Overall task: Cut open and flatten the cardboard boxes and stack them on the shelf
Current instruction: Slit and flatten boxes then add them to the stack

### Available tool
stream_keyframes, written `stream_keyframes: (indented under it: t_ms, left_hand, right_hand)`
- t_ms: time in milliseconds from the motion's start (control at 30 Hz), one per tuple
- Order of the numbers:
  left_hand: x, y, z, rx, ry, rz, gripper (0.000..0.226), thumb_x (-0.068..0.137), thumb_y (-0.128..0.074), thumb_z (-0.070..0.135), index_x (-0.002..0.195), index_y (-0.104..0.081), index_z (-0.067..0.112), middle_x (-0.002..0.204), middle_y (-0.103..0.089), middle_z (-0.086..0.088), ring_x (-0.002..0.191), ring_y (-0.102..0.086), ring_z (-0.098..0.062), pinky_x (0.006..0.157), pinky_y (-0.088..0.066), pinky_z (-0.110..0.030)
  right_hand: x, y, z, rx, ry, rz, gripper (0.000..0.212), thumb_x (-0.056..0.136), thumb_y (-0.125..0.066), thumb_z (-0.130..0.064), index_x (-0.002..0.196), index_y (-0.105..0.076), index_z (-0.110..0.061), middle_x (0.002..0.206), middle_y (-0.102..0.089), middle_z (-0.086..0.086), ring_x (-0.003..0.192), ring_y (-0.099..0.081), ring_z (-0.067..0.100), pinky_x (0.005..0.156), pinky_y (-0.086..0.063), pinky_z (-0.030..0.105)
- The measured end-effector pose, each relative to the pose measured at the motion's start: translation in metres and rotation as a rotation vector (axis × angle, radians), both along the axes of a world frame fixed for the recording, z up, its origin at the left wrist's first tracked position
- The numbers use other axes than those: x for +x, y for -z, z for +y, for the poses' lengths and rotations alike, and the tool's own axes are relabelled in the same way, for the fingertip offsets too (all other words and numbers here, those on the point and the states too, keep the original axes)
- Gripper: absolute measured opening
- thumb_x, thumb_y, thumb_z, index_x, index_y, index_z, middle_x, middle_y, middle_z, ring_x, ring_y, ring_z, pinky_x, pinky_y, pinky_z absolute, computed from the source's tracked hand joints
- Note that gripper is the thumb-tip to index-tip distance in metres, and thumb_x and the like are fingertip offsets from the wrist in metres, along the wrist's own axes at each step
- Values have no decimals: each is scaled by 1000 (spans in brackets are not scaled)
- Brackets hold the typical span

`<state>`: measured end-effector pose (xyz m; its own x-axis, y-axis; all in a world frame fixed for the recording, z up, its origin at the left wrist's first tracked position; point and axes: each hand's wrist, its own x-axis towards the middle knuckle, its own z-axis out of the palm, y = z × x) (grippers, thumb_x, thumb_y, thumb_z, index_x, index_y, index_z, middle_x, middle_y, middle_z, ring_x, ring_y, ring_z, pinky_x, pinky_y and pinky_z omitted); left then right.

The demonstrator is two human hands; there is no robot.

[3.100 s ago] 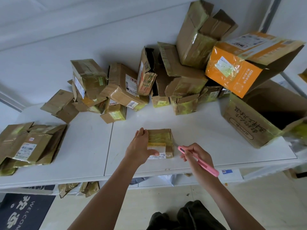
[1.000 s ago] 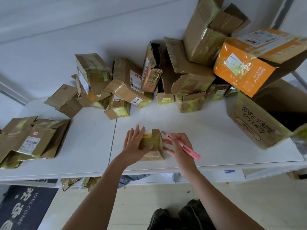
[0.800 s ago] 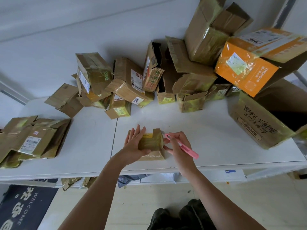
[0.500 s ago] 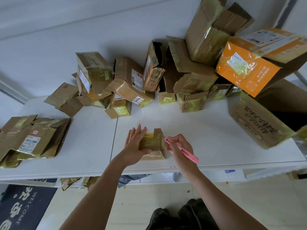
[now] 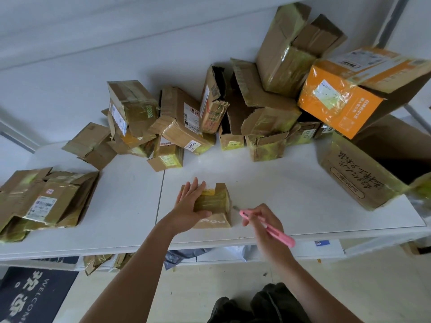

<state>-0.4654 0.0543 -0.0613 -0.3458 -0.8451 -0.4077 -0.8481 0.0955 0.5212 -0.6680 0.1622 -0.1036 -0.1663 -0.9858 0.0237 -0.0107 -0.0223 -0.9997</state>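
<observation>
A small taped cardboard box [image 5: 215,206] stands near the front edge of the white shelf top [image 5: 291,194]. My left hand [image 5: 189,206] rests on its left side, fingers straight over the top and thumb across the front face. My right hand [image 5: 262,221] grips a pink utility knife [image 5: 268,227] just right of the box, its blade tip a little clear of the box's right edge. Flattened boxes [image 5: 44,199] lie stacked at the left end of the shelf.
A heap of unflattened boxes [image 5: 186,122] lines the back wall. An orange box [image 5: 349,94] sits on a large open brown box [image 5: 373,169] at the right. More cardboard and a grey bag lie on the lower shelf. A dark doormat [image 5: 30,297] is on the floor.
My right hand has drawn the knife back from the box's upper right edge toward me and to the right. Since 3 s ago the box was turned onto another side. The left hand stays on it.
</observation>
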Motion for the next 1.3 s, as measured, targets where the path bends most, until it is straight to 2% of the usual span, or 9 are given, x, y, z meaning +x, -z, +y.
stream_keyframes:
  t_ms: [167, 433, 533, 633, 900, 1033, 1100, 1167, 1300]
  left_hand:
    - [1, -1, 0, 13, -25, 28, 86, 92, -67, 25, 157, -9, 30, 163, 14, 11, 148, 20, -15, 120, 7, -38]
    - [3, 7, 2, -22, -31, 25, 88, 91, -67, 27, 157, -8, 30, 163, 15, 9, 148, 21, -15, 118, 10, -35]
    - [3, 8, 2, -24, -34, 38, 88, 91, -68, 27, 157, -10, 30, 163, 13, 10, 148, 20, -15, 118, 9, -35]
    - [2, 6, 3, -29, -48, 49, 89, 90, -70, 26, 157, -12, 30, 163, 12, 9, 148, 19, -15, 119, 8, -36]
    - [1, 6, 4, -51, -44, 30, 88, 90, -69, 26, 157, -12, 28, 164, 11, 7, 149, 19, -18, 119, 9, -36]
    - [0, 6, 5, -48, -63, 42, 89, 89, -70, 26, 156, -13, 30, 164, 10, 10, 149, 18, -14, 119, 8, -35]
    - [-1, 6, 5, -34, -78, 63, 86, 90, -69, 27, 156, -15, 31, 163, 9, 12, 149, 18, -12, 119, 9, -34]
    - [-1, 6, 5, -15, -115, 112, 80, 92, -66, 31, 156, -18, 33, 163, 7, 13, 148, 17, -9, 119, 9, -33]
    - [-1, 10, 7, -117, -56, 33, 77, 94, -61, 40, 156, -17, 31, 164, 7, 11, 149, 16, -9, 119, 9, -32]
  right_hand:
    - [-3, -16, -35, 31, 9, -65, 13, 100, -53, -14, 89, -57, -8, 81, -70, 1, 85, -65, 30, 75, -51, 36]
    - [14, 6, -1, 18, -61, 5, 14, 101, -49, -5, 88, -55, -7, 86, -70, 2, 107, -67, 10, 86, -51, 18]
    - [4, -5, 0, 31, -90, 47, 15, 100, -51, -5, 87, -56, -9, 87, -71, -4, 85, -69, 17, 68, -54, 28]
    - [1, -17, -14, 7, 20, -26, 17, 99, -52, -5, 85, -57, -13, 84, -71, 5, 66, -61, 0, 60, -45, 13]
    - [9, -11, -6, 47, -79, 11, 14, 100, -51, -6, 88, -56, -6, 83, -71, 4, 97, -67, 3, 81, -48, 12]
    - [-11, -11, -5, -6, -152, 129, 9, 99, -53, -9, 91, -58, -10, 87, -70, -6, 86, -68, 10, 69, -52, 20]
    - [-27, -10, -17, -62, -45, 268, 4, 97, -56, -6, 94, -58, -8, 88, -68, -5, 74, -63, 21, 58, -49, 27]
    - [-48, -4, -36, -135, 35, 720, 5, 93, -58, -2, 97, -60, -2, 89, -66, 4, 76, -59, 28, 65, -45, 32]
    - [-78, 14, -56, 87, -222, 1517, 39, 87, -60, -7, 125, -58, -16, 122, -59, 5, 119, -52, 28, 113, -31, 42]
